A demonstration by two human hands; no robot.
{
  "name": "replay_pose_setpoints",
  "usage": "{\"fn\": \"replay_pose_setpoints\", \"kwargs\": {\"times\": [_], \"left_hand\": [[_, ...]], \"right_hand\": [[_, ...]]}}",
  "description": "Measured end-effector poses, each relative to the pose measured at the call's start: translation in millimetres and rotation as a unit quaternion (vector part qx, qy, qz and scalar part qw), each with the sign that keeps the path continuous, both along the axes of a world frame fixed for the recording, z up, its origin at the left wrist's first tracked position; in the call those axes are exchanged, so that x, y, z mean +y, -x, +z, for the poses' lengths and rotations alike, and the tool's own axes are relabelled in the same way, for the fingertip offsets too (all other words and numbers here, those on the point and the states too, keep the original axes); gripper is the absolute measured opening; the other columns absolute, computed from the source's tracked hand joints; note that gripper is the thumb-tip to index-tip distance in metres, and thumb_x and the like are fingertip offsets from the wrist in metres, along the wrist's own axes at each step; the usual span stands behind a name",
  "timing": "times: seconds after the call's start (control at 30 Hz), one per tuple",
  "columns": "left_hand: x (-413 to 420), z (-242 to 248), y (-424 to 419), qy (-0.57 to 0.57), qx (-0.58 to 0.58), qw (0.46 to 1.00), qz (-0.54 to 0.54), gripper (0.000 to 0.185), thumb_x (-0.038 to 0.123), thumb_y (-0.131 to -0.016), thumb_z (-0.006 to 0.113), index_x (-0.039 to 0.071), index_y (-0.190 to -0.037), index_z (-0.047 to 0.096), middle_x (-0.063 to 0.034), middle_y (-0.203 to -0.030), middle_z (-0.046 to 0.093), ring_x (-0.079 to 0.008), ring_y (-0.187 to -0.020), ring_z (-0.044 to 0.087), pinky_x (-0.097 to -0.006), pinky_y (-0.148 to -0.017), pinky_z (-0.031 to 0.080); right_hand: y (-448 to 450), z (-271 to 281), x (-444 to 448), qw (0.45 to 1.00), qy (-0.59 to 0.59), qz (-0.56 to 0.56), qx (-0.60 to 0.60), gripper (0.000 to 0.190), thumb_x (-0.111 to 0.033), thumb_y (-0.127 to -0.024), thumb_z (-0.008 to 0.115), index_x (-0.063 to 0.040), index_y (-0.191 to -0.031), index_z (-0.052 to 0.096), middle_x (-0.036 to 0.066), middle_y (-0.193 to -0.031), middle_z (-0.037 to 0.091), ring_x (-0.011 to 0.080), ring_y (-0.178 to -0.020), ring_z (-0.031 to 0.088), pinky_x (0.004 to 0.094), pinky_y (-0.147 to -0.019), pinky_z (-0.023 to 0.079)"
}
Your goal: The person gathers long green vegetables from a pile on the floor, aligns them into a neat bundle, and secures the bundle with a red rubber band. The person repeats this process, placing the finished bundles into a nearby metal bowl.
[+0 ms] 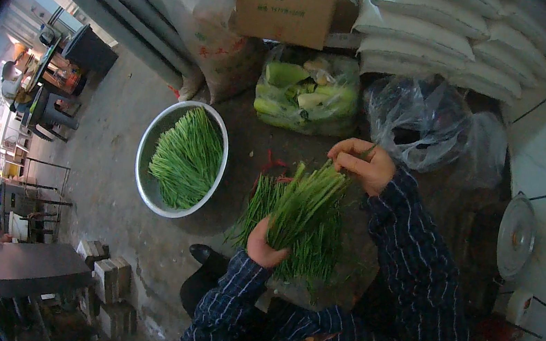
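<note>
My left hand (265,245) is closed around the lower part of a bunch of thin green stalks (306,196), which slants up to the right. At the bunch's upper end is my right hand (365,165), its thumb and fingers pinched together with a bit of green between them. Under the held bunch a pile of the same green stalks (319,250) lies on the floor, with a red tie (274,163) at its far side. To the left stands a round metal basin (139,167) holding many more green stalks (188,158), laid roughly side by side.
A clear bag of green vegetables (310,94) lies beyond the pile, beside crumpled plastic bags (425,129). Behind are a cardboard box (285,10), a full sack (221,53) and stacked white sacks (428,35). A dark table (39,266) stands at lower left; people are in the left background.
</note>
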State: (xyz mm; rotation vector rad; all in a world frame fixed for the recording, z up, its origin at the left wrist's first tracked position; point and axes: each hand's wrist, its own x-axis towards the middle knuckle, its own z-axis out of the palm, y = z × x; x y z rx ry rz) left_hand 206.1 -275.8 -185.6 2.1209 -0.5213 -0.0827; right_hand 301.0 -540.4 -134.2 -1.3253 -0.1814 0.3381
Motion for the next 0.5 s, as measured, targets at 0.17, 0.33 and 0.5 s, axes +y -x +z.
{"fn": "replay_pose_setpoints", "kwargs": {"times": [0.17, 0.33, 0.5], "left_hand": [[5.4, 18.8, 2.1, -0.114, -0.123, 0.984, 0.060, 0.075, -0.003, -0.054, 0.067, 0.018, -0.124, 0.049, -0.0183, -0.116, 0.052, -0.0360, -0.104, 0.053, -0.0389, -0.079, 0.048], [14.0, 25.6, -0.5, -0.152, -0.201, 0.967, 0.045, 0.067, -0.006, -0.055, 0.063, 0.019, -0.116, 0.057, -0.0233, -0.116, 0.051, -0.0383, -0.099, 0.055, -0.0396, -0.076, 0.049], [13.0, 25.5, -0.3, -0.147, -0.231, 0.959, 0.069, 0.055, -0.002, -0.063, 0.060, 0.021, -0.112, 0.060, -0.0225, -0.112, 0.054, -0.0369, -0.091, 0.058, -0.0387, -0.074, 0.050]], "right_hand": [[6.2, 9.7, 2.2, 0.995, 0.062, -0.058, -0.043, 0.033, -0.029, -0.093, 0.043, -0.001, -0.104, 0.057, 0.004, -0.074, 0.060, 0.0102, -0.067, 0.053, 0.0273, -0.060, 0.044], [11.4, 12.0, 4.4, 0.993, 0.095, -0.051, -0.054, 0.035, -0.031, -0.095, 0.037, -0.002, -0.098, 0.057, 0.004, -0.070, 0.058, 0.0096, -0.060, 0.050, 0.0262, -0.055, 0.043], [13.7, 16.0, 5.9, 0.978, 0.183, -0.074, -0.068, 0.033, -0.030, -0.095, 0.038, -0.003, -0.095, 0.058, 0.002, -0.067, 0.053, 0.0085, -0.057, 0.048, 0.0245, -0.052, 0.042]]}}
